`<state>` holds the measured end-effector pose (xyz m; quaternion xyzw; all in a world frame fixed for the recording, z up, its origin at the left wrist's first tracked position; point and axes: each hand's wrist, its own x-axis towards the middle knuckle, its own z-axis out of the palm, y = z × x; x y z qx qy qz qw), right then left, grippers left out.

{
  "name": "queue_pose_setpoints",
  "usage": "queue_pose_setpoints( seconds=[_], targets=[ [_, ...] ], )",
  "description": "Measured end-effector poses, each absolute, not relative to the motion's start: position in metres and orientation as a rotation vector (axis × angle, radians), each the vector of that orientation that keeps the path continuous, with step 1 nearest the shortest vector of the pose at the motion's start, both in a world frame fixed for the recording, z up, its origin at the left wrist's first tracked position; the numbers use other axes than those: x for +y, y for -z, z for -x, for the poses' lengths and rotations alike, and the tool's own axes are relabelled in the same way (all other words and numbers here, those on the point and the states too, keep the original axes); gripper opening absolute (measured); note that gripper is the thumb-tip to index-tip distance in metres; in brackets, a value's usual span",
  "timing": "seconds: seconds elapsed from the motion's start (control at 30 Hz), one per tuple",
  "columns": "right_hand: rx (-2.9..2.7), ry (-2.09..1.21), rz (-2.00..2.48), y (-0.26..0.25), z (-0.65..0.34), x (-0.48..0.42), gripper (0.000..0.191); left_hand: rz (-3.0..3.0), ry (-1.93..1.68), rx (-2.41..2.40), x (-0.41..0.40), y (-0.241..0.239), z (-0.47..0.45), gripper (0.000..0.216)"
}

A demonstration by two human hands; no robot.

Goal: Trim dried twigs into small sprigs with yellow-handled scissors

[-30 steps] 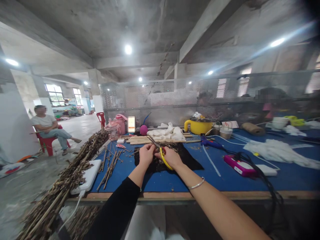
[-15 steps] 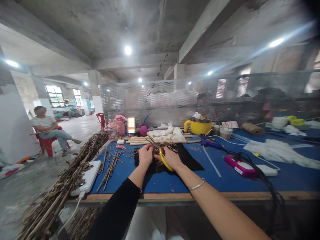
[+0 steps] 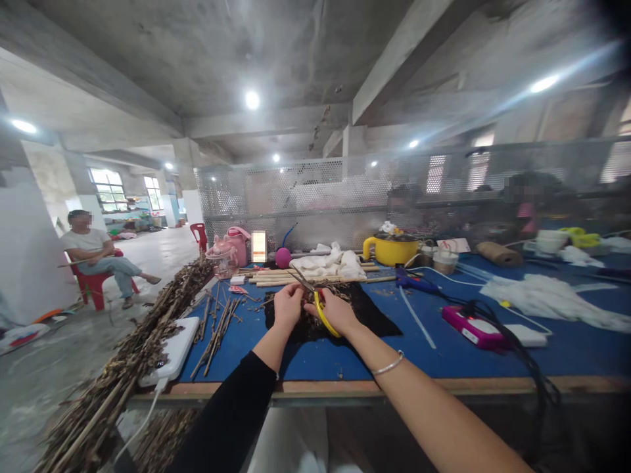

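The concrete room (image 3: 276, 49) is open to the left, with ceiling lights lit. A perforated metal screen (image 3: 335, 184) runs along the far side of the table (image 3: 305, 361), which has a blue top and a wooden front edge. A bundle of dried stalks (image 3: 123, 348) leans across its left end; beyond, a person (image 3: 89, 246) sits on a red chair (image 3: 98, 292). A black cloth (image 3: 377, 315) lies before the worker, with a yellow pot (image 3: 394, 251) behind it to the right and pale rods (image 3: 276, 278) along its far edge. Loose stems (image 3: 217, 335) lie to the left of the cloth. Both hands are over the cloth, close together; whether they touch cannot be determined. The right hand (image 3: 339, 312) is clamped on yellow-handled scissors (image 3: 318, 302), blades directed forward and left, past the fingertips of the left hand (image 3: 288, 305). The left fingers are drawn together; what they hold, if anything, cannot be told. Brown dried bits (image 3: 340, 288) lie on the cloth beside the hands. The step in hand appears to be trimming dried plant matter; in this inspector's judgement, any cut calls for a steady left grip with fingertips clear of the blades.
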<state>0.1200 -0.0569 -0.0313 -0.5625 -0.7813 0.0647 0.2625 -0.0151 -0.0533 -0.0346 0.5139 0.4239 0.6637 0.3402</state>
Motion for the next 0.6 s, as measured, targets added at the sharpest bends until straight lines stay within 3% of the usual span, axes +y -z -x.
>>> queue_pose_setpoints(
  seconds=[0.6],
  targets=[
    [-2.089, -0.117, 1.591, 0.0282, -0.1171, -0.0598, 0.056, -1.53, -1.754, 1.289, -0.0587, 0.0328, 0.0148, 0.021]
  ],
)
